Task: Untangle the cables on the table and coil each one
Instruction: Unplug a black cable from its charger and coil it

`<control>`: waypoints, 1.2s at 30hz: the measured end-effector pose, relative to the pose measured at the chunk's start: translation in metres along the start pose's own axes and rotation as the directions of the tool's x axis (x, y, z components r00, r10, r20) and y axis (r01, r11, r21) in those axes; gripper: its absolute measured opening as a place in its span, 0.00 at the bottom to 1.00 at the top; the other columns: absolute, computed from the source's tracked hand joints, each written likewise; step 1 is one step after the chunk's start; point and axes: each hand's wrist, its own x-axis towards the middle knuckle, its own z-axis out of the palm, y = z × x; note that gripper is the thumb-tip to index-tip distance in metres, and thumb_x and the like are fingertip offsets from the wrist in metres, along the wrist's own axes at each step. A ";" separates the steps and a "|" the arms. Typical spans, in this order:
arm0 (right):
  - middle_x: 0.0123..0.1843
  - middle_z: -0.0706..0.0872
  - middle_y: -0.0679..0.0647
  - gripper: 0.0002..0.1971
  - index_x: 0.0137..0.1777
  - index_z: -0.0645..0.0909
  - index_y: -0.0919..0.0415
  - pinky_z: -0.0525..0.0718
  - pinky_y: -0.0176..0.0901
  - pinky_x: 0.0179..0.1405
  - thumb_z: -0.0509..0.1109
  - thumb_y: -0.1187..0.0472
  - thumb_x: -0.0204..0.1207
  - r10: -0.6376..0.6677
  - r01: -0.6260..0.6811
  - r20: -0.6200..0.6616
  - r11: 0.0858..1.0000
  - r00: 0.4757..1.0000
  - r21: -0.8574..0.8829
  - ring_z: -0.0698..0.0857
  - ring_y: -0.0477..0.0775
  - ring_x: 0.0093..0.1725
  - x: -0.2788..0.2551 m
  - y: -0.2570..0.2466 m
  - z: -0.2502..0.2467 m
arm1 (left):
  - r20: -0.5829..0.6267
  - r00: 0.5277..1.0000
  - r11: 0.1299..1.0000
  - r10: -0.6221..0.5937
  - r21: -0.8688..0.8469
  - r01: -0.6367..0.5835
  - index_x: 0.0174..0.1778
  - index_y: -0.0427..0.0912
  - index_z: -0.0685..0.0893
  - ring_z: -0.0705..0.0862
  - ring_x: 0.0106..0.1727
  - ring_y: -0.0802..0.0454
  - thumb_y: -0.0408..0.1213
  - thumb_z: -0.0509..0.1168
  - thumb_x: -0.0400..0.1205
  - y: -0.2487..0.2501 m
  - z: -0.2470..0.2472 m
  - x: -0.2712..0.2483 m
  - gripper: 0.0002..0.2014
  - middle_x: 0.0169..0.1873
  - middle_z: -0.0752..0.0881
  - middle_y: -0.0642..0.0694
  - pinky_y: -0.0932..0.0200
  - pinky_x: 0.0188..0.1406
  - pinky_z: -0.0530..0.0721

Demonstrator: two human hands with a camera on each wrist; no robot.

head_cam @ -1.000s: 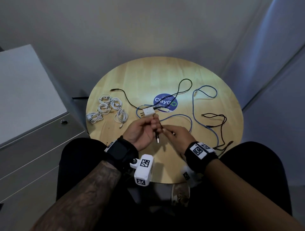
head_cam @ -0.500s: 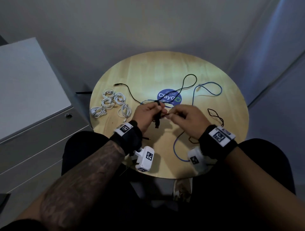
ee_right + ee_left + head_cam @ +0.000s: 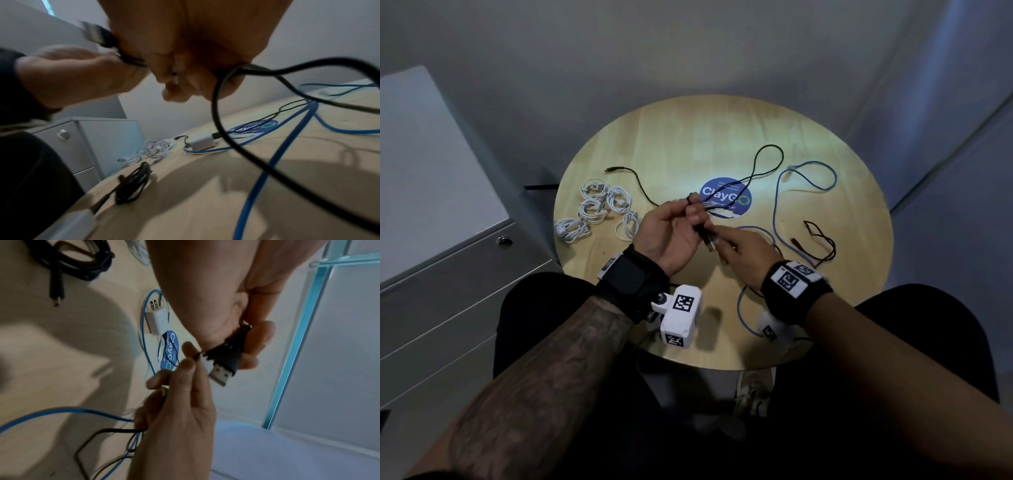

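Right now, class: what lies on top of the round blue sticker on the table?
A thin black cable crosses the blue sticker, with a blue cable running along its near edge. The left hand hides the sticker's near-left edge in the head view.

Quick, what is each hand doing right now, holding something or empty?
Left hand: grips the thin black USB cable near its plug.
Right hand: pinches the same black cable.

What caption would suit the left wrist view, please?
Both hands coil a black USB cable above the blue cable and charger.
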 end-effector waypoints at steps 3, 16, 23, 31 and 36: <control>0.35 0.85 0.56 0.14 0.53 0.84 0.58 0.79 0.47 0.39 0.61 0.51 0.86 0.014 -0.004 0.191 0.999 0.981 -0.050 0.80 0.50 0.32 -0.011 -0.001 0.013 | -0.152 0.977 0.988 0.150 -0.008 -0.153 0.48 0.35 0.78 0.79 0.30 0.52 0.29 0.48 0.88 0.008 -0.013 0.007 0.13 0.30 0.77 0.47 0.57 0.48 0.80; 0.35 0.86 0.60 0.04 0.43 0.88 0.63 0.86 0.39 0.35 0.73 0.67 0.78 0.039 -0.011 -0.065 0.922 0.997 0.388 0.82 0.49 0.32 -0.024 -0.018 -0.042 | -0.037 0.950 0.621 0.311 0.764 -0.174 0.50 0.28 0.82 0.83 0.35 0.50 0.24 0.56 0.87 -0.019 -0.016 0.004 0.09 0.36 0.82 0.41 0.58 0.45 0.84; 0.40 0.87 0.37 0.05 0.49 0.91 0.51 0.73 0.23 0.43 0.76 0.60 0.77 0.021 0.048 -0.295 0.973 0.955 0.226 0.82 0.32 0.41 -0.002 0.008 -0.038 | -0.075 0.997 0.556 -0.010 0.828 0.068 0.41 0.35 0.80 0.71 0.25 0.49 0.34 0.53 0.87 -0.031 -0.003 -0.004 0.14 0.25 0.72 0.44 0.53 0.38 0.76; 0.34 0.86 0.55 0.10 0.57 0.87 0.47 0.78 0.38 0.36 0.64 0.57 0.85 0.009 -0.002 -0.037 0.984 0.999 0.180 0.79 0.45 0.32 -0.003 0.007 -0.012 | 0.034 0.988 0.986 -0.153 0.070 0.150 0.37 0.39 0.77 0.66 0.24 0.56 0.35 0.53 0.79 -0.016 -0.003 -0.010 0.09 0.24 0.66 0.52 0.59 0.33 0.75; 0.28 0.84 0.49 0.10 0.45 0.84 0.54 0.80 0.39 0.33 0.63 0.60 0.86 -0.001 -0.014 0.108 0.989 0.994 0.147 0.81 0.50 0.29 -0.007 0.001 -0.008 | -0.002 0.999 0.997 -0.052 -0.052 0.052 0.43 0.36 0.77 0.70 0.26 0.54 0.33 0.52 0.81 -0.013 -0.005 -0.010 0.09 0.28 0.69 0.50 0.58 0.38 0.77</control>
